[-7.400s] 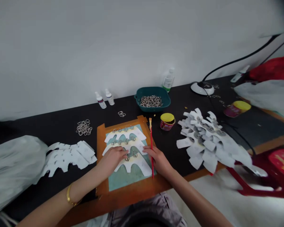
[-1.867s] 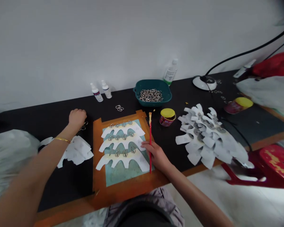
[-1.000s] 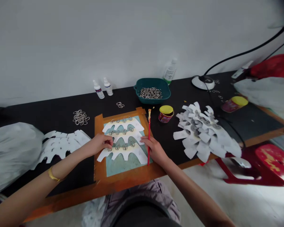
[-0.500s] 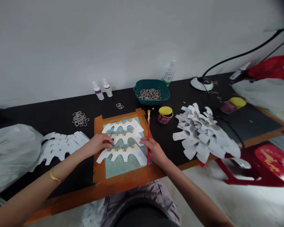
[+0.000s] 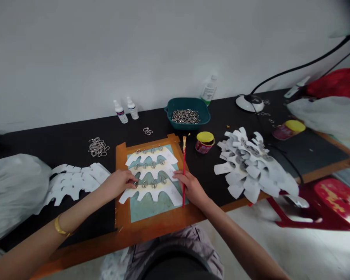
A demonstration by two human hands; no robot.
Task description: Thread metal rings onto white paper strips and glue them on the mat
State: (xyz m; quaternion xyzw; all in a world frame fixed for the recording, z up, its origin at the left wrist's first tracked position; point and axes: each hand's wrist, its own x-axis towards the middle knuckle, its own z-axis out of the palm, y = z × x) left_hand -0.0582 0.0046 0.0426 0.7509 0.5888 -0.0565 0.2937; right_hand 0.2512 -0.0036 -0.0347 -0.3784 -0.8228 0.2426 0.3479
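The nearest white cutout (image 5: pixel 151 192) lies across the teal mat (image 5: pixel 151 204), the third of three cutouts stacked toward twelve o'clock, each carrying a row of metal rings. The left hand (image 5: pixel 118 182) sits at its nine o'clock end, fingertips drawn together on a ring (image 5: pixel 135 183) there. The right hand (image 5: pixel 192 188) rests at the three o'clock end with fingers curled around a red brush (image 5: pixel 183 171), which points toward twelve.

The mat's orange border (image 5: pixel 121 194) runs close to the table's near edge, while bare black tabletop (image 5: pixel 61 140) opens toward ten o'clock. Two small bottles (image 5: pixel 125 111) stand at eleven, one green tray of rings (image 5: pixel 187 116) at twelve, and one yellow-lidded jar (image 5: pixel 204 141) at one.
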